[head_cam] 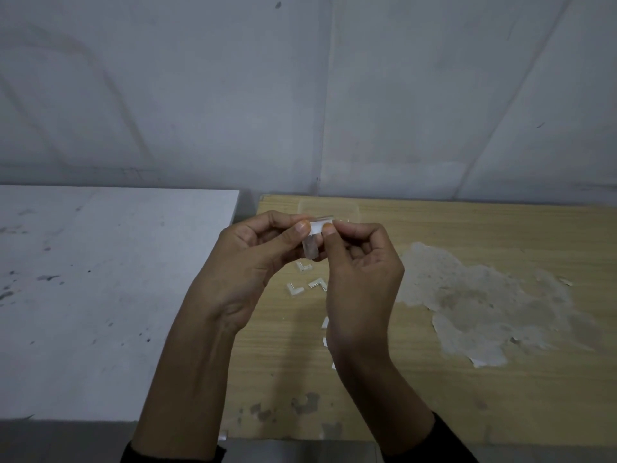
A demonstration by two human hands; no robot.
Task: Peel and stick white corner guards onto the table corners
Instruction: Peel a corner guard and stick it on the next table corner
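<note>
Peeling looks under way above the wooden bench (467,396): our left hand (247,262) and right hand (364,272) both pinch one white corner guard (315,228). We could drop it, or foul the adhesive, if a fingertip slips.

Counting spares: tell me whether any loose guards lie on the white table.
No: the loose guards lie on the wooden table, none on the white table.

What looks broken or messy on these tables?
The wooden table has lost its top layer in a big pale patch on its right half, with torn flakes at the edges. The white table beside it carries dark smudges.
</note>
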